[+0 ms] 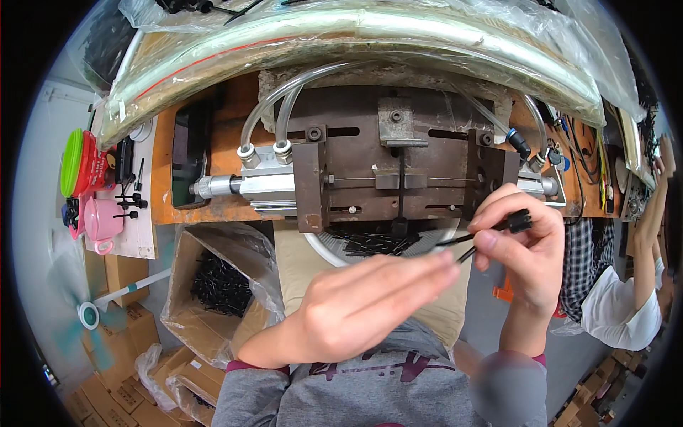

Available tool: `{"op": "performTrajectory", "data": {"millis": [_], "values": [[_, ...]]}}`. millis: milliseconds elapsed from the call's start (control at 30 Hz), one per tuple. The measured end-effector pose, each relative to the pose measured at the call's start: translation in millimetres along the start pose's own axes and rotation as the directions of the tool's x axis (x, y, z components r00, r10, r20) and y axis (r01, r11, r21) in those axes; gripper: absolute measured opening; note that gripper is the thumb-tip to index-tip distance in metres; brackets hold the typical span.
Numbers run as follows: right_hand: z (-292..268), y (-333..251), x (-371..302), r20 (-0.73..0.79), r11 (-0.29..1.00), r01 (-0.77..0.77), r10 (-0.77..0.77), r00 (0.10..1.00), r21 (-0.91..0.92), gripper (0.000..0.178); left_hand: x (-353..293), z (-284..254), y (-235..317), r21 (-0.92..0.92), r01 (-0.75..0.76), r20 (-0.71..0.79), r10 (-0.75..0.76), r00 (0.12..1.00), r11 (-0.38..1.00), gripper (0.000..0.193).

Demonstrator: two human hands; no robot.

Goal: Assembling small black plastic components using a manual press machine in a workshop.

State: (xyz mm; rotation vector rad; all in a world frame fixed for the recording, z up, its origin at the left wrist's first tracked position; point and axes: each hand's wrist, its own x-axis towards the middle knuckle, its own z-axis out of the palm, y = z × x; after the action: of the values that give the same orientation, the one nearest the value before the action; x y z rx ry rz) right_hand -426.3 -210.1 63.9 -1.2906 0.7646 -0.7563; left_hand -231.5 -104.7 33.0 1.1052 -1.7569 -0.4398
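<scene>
The right hand (526, 249) is over the near right part of the metal clamp (356, 160), with its thumb and fingers closed on black sticks (520, 221); a ridged head shows at their right end, and 2 thin ends point left; the left hand (348, 306) reaches in from the near left, its fingers straight and held together, the tips just beside the thin ends; whether those fingers grip them I cannot tell.

Beyond the hands, another black stick (402, 178) sits at the middle of the clamp, its head toward the near edge; clear hoses (257, 107) join the silver cylinder (267, 188) at the left side of the clamp; below the near edge is a white tray (324, 249) with a loose heap of black sticks in it, partly hidden by the left hand; to the near left, a cardboard box (186, 309) lined with plastic holds many more; at the far left stands a pink cup (102, 219); on the right is another person (626, 309) in a white top.
</scene>
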Motion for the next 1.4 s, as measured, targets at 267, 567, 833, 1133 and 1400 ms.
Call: {"op": "performTrajectory", "data": {"millis": [267,567,833,1133,1400], "values": [[-3.6,3.4,3.6,-0.234,0.954,0.279,-0.297,0.926,-0.110,0.012,-10.1,-3.2,1.4,0.130,0.062,-0.048,-0.056,0.997,0.990,0.036],[-2.2,6.8,1.2,0.004,0.879,0.452,-0.457,0.890,-0.152,0.048,-7.4,23.6,-23.0,0.566,0.053,-0.031,-0.043,0.999,0.823,0.027],[4.1,13.3,-12.2,0.077,0.822,0.474,-0.475,0.876,-0.317,0.040,-1.5,19.3,-20.1,0.594,0.059,0.016,-0.085,0.996,0.803,0.027],[19.9,36.7,-14.5,0.338,0.379,0.564,-0.516,0.787,-0.734,0.032,-1.8,12.9,-23.3,0.584,0.007,0.053,-0.047,0.997,0.812,0.027],[26.9,52.8,-10.0,0.365,0.301,0.559,-0.510,0.779,-0.773,0.027,-9.6,-13.5,-8.6,0.306,0.038,0.257,-0.121,0.959,0.951,0.023]]}}
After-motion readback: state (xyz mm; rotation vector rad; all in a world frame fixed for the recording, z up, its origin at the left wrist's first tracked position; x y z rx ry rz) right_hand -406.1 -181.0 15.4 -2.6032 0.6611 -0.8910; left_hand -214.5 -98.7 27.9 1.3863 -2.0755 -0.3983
